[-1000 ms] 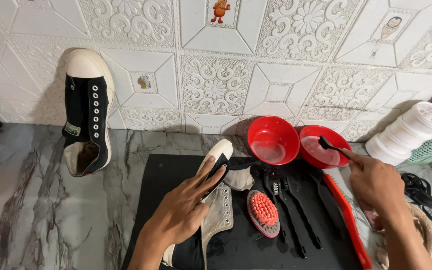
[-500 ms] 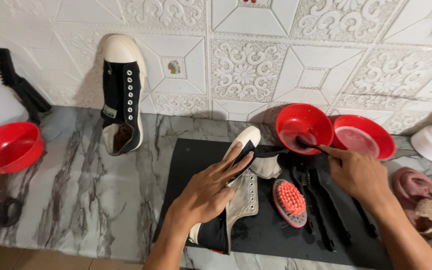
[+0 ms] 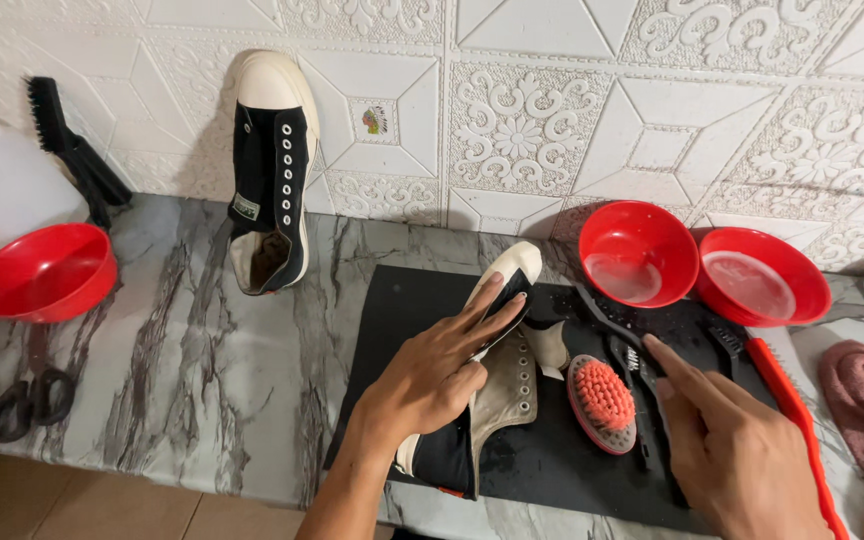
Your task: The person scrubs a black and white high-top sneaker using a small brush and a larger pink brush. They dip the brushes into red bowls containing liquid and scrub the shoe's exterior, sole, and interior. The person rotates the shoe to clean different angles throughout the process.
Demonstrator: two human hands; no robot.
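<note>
Marble-patterned grey countertop point(image 3: 182, 380) spans the full width of the view, backed by a white embossed tile wall point(image 3: 572, 110). On the counter lies a black rectangular mat point(image 3: 542, 470), wet in places. A black high-top sneaker point(image 3: 487, 380) with a cream toe cap lies on the mat, toe pointing toward the wall, tongue folded open, eyelets without laces. A second matching sneaker point(image 3: 270, 170) stands toe-up against the wall, well apart from the mat to the left. The left hand point(image 3: 437, 365) rests flat on the sneaker on the mat, fingers extended along its upper toward the toe cap, pressing rather than clasping. The right hand point(image 3: 737, 455) is loosely open and holds nothing; its index finger extends toward a black brush point(image 3: 602, 318) lying on the mat, and whether the fingertip touches a tool cannot be determined. Two red bowls stand side by side at the mat's far edge: the nearer bowl point(image 3: 638, 252) and the farther bowl point(image 3: 760, 275), each containing clear liquid. A third red bowl point(image 3: 42, 272) sits at the far left, next to a white plastic jug point(image 3: 7, 185). A round brush with orange bristles point(image 3: 602, 400) lies on the mat between the sneaker and the right hand. Black scissors point(image 3: 27, 400) lie near the counter's front left edge.
</note>
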